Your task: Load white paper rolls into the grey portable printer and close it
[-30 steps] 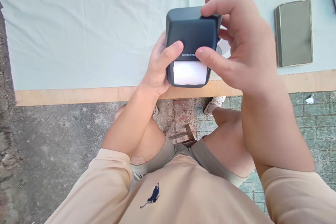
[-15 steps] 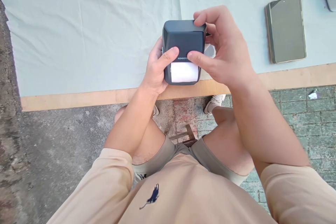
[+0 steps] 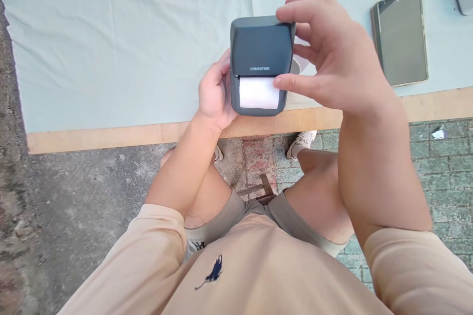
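Both hands' fingers grip a dark label printer (image 3: 261, 49): left hand (image 3: 214, 93) cradling its side, right hand (image 3: 332, 59) pinching top and front.

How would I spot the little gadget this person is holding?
Find the table's wooden front edge under the pale cloth; above its middle, the left hand and right hand hold a small label printer. It is dark grey and boxy, with white paper showing, unlike the flat phone lying farther right.

An outdoor work spot: cloth-covered table (image 3: 111, 49) over brick paving (image 3: 424, 157) (partly bare concrete).
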Demonstrator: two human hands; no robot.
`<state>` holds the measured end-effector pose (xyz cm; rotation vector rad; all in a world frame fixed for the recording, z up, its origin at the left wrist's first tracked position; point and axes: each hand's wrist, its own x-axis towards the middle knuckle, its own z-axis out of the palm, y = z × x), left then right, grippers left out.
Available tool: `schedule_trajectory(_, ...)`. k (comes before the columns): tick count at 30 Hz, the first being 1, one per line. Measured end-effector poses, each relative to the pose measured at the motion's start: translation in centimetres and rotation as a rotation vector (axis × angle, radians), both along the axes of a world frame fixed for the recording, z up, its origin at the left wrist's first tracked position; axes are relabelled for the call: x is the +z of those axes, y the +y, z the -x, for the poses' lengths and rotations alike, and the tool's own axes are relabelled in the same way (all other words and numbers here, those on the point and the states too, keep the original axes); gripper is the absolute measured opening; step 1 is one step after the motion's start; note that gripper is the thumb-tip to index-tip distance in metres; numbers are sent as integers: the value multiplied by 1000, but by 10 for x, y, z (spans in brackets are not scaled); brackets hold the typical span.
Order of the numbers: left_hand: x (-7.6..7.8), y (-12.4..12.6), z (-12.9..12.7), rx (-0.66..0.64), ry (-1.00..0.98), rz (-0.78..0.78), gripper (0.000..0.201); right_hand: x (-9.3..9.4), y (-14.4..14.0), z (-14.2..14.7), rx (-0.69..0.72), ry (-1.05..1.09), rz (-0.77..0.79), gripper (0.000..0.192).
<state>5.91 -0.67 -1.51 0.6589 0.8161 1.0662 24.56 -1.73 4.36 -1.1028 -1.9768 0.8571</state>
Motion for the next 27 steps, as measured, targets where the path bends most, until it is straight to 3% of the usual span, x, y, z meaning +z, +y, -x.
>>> schedule_trajectory(2,0,-1,0,-43,-49,-35,20,4,-2,5,-124,-4,-93,49)
schedule_trajectory(5,5,-4,1,-109,-103,-65,29,8,-3,14,-439,29,-279,23)
schedule_trajectory(7,10,-7,3,-166,-102,-47,34,10,-3,18,-554,68,-344,19)
schedule_trajectory(11,18,-12,5,-184,-116,-48,27,15,-5,21,-387,-17,-332,11)
schedule_trajectory(14,25,-15,7,-174,-134,-92,21,22,-7,24,-258,-316,-290,7)
schedule_trajectory(17,34,-19,10,-159,-86,-110,17,25,-7,31,-200,-598,-225,15)
schedule_trajectory(20,40,-21,12,-153,-11,-123,14,26,-4,39,-216,-736,-151,22)
schedule_trajectory(23,39,-21,16,-162,-22,-124,16,28,-4,47,-247,-658,-122,29)
schedule_trajectory(27,32,-15,21,-114,-84,-136,20,33,-7,41,-260,-271,-118,32)
